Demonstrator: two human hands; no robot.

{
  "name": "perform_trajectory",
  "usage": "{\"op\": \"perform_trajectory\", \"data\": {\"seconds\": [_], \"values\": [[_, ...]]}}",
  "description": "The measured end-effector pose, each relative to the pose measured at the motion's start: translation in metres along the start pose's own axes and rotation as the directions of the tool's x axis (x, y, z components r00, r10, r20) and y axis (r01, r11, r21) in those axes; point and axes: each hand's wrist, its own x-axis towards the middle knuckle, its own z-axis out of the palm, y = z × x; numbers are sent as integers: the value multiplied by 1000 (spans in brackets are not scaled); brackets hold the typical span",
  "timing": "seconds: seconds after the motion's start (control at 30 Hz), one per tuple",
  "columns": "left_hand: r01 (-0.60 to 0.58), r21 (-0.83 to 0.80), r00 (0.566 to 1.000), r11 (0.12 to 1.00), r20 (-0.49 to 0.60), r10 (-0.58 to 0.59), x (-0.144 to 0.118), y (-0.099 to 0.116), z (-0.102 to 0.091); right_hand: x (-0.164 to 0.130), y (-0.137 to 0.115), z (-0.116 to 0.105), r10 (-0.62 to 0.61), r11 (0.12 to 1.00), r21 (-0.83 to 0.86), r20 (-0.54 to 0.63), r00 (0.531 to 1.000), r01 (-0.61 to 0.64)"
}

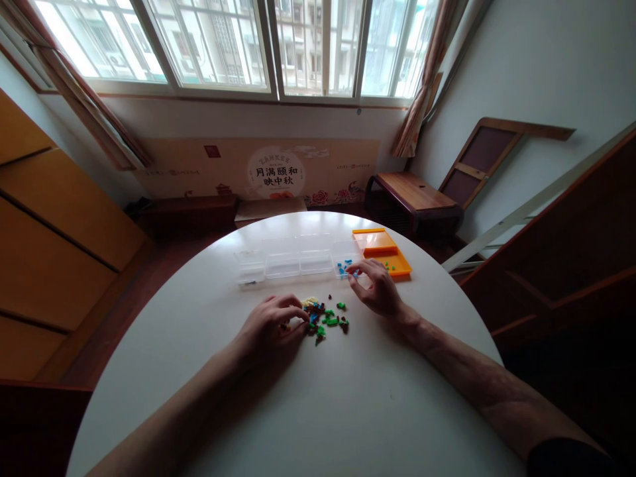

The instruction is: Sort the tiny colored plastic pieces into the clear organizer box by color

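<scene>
My left hand rests at the left edge of a loose pile of small toy building bricks, green, brown, blue and cream. Its thumb and index finger are pinched together at the pile; whatever lies between them is hidden. My right hand hovers at the near right end of a clear plastic divided box. Thumb and index fingertips come close together over a compartment with several blue bricks; I cannot make out what they hold. Beyond this hand an orange tray holds a few small green bricks, partly covered by the hand.
Everything stands on a round white table, whose curved far edge lies just past the box. A wooden stool is behind it at the right. Windows and a printed cardboard panel line the far wall. A yellow-brown cabinet stands left.
</scene>
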Motion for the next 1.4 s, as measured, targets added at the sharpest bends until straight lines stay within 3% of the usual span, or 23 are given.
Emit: {"op": "perform_trajectory", "data": {"seconds": [0.37, 0.67, 1.13, 1.27, 1.4], "values": [[-6, -29, 1000, 1000, 15, 7, -2, -6, 2, 0, -1, -1, 1, 1000, 7, 6, 1000, -1], [-3, -31, 999, 1000, 46, 4, 1, 2, 0, -1, -1, -2, 1, 1000, 19, 3, 1000, -1], [-30, -37, 999, 999, 19, 31, 1, -1, 3, 0, -1, -2, 1, 1000, 18, 12, 1000, -1], [17, -41, 1000, 999, -7, -18, 2, -2, 4, 0, -4, -3, -1, 1000, 18, 1, 1000, 1], [97, -108, 989, 989, -100, -108, 2, 0, 6, 0, -14, -4, -60, 998, 37, -10, 998, 60]]}}
